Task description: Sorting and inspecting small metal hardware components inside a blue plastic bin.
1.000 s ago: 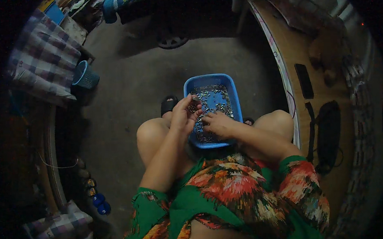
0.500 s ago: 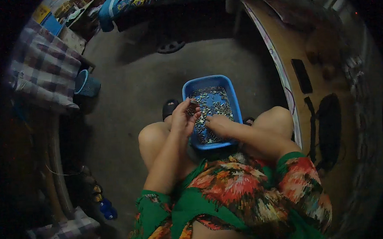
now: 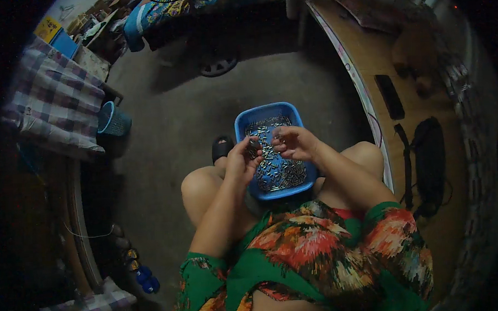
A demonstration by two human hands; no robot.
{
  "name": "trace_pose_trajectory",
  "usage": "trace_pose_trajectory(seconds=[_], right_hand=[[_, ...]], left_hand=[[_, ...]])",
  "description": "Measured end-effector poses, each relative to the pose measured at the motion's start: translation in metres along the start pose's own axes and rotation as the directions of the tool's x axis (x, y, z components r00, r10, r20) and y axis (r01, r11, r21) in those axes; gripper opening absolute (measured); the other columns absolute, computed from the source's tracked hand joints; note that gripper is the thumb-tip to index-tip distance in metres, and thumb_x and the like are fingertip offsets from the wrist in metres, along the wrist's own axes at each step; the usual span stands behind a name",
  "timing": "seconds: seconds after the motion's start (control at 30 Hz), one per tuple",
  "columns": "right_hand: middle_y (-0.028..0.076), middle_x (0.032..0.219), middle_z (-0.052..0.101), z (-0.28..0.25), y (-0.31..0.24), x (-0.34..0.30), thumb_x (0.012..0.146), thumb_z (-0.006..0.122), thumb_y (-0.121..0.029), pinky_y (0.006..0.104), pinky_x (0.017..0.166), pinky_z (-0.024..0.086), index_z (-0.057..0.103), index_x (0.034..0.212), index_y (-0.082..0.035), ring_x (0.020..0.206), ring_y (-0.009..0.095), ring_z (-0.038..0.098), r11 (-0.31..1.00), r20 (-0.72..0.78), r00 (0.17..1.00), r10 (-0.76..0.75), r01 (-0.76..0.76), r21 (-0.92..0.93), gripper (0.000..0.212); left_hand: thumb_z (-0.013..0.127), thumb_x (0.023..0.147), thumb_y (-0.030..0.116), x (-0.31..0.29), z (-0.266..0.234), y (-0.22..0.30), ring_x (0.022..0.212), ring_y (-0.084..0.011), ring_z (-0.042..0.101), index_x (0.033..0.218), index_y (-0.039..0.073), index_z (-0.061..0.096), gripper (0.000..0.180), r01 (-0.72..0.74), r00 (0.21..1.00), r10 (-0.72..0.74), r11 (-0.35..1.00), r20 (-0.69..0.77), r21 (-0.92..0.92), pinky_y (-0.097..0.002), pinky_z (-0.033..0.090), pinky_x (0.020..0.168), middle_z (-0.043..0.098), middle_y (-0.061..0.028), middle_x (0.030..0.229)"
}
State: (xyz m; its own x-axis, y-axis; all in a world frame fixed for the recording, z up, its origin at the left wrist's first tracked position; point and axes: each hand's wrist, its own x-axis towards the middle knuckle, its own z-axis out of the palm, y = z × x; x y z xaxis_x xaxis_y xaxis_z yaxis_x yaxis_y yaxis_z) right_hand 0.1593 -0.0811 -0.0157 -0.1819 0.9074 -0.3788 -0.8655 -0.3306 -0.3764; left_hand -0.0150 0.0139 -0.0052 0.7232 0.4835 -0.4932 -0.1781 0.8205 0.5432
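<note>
A blue plastic tub (image 3: pixel 269 196) stands between my knees. Loose in it lie many short, shiny metal cylinders (image 3: pixel 285 176). Over the tub's left side my left hand (image 3: pixel 242 160) is cupped, its fingers curled round a few of these cylinders (image 3: pixel 254 146). My right hand (image 3: pixel 298 144) hovers above the far right part of the tub, close to the left one but apart from it. Its thumb and fingers are bent together; what they pinch is too small and dark to make out.
A wooden bench or bed edge (image 3: pixel 362 91) runs along the right, with a black flat object (image 3: pixel 389 97) and a dark bag (image 3: pixel 429 154) on it. At the left are a blue basket (image 3: pixel 114 120) and a checked cloth (image 3: pixel 55 102). A black sandal (image 3: pixel 221 149) shows beside the tub.
My right hand has risen from the cylinders in the tub and turned, coming up level with my left hand. The left hand stays over the tub's left side. The view has shifted slightly.
</note>
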Motion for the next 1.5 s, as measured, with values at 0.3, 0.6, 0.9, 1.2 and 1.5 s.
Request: trace_pose_trajectory(seconds=[0.3,0.6,0.9,1.2,1.5], right_hand=[[0.004,0.072,0.054,0.003,0.008,0.012,0.081,0.052,-0.012,0.0226,0.052,0.045,0.056,0.093,-0.001,0.062,0.013,0.053,0.985,-0.307,0.952,-0.016,-0.038,-0.167,0.017],[0.002,0.073,0.053,0.013,0.002,-0.003,0.080,0.055,-0.009,0.0187,0.051,0.040,0.051,0.096,-0.003,0.061,0.008,0.049,0.959,-0.169,0.977,-0.130,0.081,-0.272,0.018],[-0.003,0.066,0.049,0.022,0.001,-0.010,0.078,0.060,-0.017,0.0159,0.041,0.030,0.055,0.087,-0.006,0.054,0.004,0.041,0.917,-0.186,0.968,-0.168,0.084,-0.391,0.014],[-0.004,0.063,0.050,0.030,0.002,-0.012,0.075,0.064,-0.020,0.0173,0.040,0.029,0.058,0.085,-0.008,0.051,0.004,0.041,0.858,-0.224,0.955,-0.194,0.054,-0.512,0.017],[-0.003,0.064,0.051,0.036,0.004,-0.013,0.075,0.064,-0.019,0.0174,0.041,0.028,0.057,0.083,-0.007,0.050,0.005,0.040,0.849,-0.218,0.953,-0.209,0.067,-0.524,0.016]], left_hand=[[0.048,0.085,0.025,-0.002,0.004,-0.001,0.061,-0.0163,0.054,0.093,0.002,0.055,0.025,-0.013,0.999,0.013,1.000,-0.048,-0.012,-0.0255,0.046,0.054,0.056,-0.0081,0.074],[0.052,0.082,0.024,-0.001,0.008,-0.005,0.061,-0.0167,0.053,0.089,0.003,0.055,0.023,0.022,1.000,-0.021,1.000,-0.018,0.016,-0.0249,0.044,0.053,0.056,-0.0076,0.073],[0.048,0.084,0.026,0.002,0.012,-0.011,0.060,-0.0166,0.052,0.086,0.003,0.052,0.023,0.093,0.991,-0.091,0.996,0.096,-0.013,-0.0241,0.042,0.049,0.056,-0.0097,0.074],[0.052,0.084,0.028,-0.003,0.020,-0.012,0.058,-0.0160,0.053,0.086,0.002,0.054,0.027,0.102,0.993,-0.103,0.995,0.053,0.018,-0.0243,0.044,0.049,0.057,-0.0088,0.071],[0.050,0.085,0.029,0.001,0.014,-0.016,0.058,-0.0124,0.052,0.083,0.006,0.053,0.023,0.105,0.992,-0.108,0.994,0.065,0.042,-0.0221,0.043,0.047,0.056,-0.0058,0.069]])
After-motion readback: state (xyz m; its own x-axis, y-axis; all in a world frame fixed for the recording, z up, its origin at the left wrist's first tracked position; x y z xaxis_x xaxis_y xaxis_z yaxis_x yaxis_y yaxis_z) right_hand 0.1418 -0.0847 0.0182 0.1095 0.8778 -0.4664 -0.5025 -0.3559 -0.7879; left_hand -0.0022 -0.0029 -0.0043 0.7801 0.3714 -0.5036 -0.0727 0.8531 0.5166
